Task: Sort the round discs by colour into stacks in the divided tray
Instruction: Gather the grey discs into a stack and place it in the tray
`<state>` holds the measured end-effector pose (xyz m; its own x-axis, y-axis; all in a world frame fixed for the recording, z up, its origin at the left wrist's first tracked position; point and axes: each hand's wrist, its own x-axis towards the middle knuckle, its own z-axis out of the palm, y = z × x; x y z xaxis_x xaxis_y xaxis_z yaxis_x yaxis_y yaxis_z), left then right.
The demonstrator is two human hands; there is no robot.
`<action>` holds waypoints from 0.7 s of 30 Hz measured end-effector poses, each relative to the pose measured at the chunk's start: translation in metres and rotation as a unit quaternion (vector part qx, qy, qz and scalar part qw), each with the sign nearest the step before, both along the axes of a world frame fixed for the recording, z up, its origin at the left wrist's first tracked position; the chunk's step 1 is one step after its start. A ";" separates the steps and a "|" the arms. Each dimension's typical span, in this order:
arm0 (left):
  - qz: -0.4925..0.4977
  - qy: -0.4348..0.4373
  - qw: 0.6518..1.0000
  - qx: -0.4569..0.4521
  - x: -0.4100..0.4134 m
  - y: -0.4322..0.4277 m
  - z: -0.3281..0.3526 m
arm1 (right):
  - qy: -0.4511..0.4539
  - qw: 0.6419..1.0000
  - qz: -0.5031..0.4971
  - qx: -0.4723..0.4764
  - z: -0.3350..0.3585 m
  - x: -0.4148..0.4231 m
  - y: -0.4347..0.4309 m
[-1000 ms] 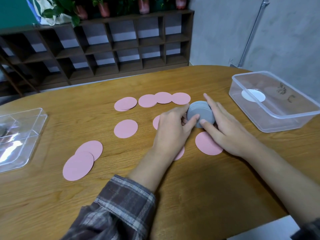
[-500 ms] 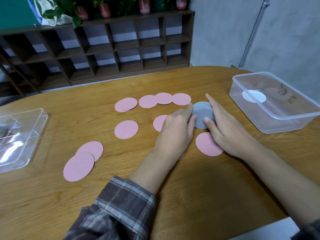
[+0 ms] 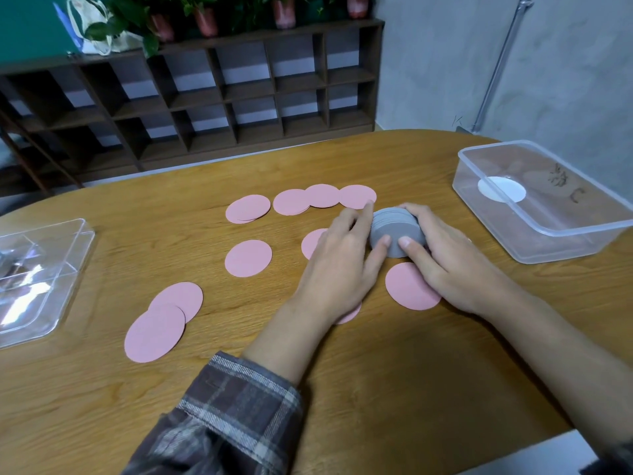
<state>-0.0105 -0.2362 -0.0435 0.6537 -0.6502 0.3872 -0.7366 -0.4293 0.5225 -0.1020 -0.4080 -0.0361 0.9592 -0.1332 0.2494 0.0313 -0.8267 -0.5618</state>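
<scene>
A stack of grey discs (image 3: 395, 231) stands on the wooden table (image 3: 376, 389), clasped from both sides. My left hand (image 3: 342, 265) presses its left edge and my right hand (image 3: 445, 255) wraps its right and far edge. Several pink discs lie loose around: a row at the back (image 3: 322, 197), one alone (image 3: 248, 258), two overlapping at the front left (image 3: 164, 320), one (image 3: 409, 286) partly under my right hand, others partly hidden under my left hand. The clear divided tray (image 3: 41, 275) sits at the table's left edge.
A clear plastic tub (image 3: 544, 248) with a white disc (image 3: 501, 189) inside stands at the right. A dark wooden shelf unit (image 3: 205, 97) with potted plants runs along the back wall beyond the table.
Both hands have closed in around the grey stack, squaring it up. My right hand's fingers now curl over its far edge and the stack has shifted slightly toward the back.
</scene>
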 end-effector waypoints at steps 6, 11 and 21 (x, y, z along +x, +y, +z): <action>0.016 -0.062 0.996 0.063 -0.004 -0.003 0.003 | 0.009 0.999 -0.020 -0.033 -0.002 0.001 0.000; -0.022 -0.004 0.999 -0.036 0.000 0.007 0.006 | -0.010 1.000 -0.018 -0.014 -0.001 -0.005 -0.002; -0.014 -0.025 0.992 -0.119 -0.009 0.058 0.019 | -0.124 0.992 0.001 0.034 0.007 -0.017 0.029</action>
<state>-0.0192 -0.1782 -0.0242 0.6128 -0.5543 0.5632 -0.7739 -0.2768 0.5696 -0.1185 -0.3791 -0.0296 0.8701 -0.1554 0.4678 0.1771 -0.7872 -0.5907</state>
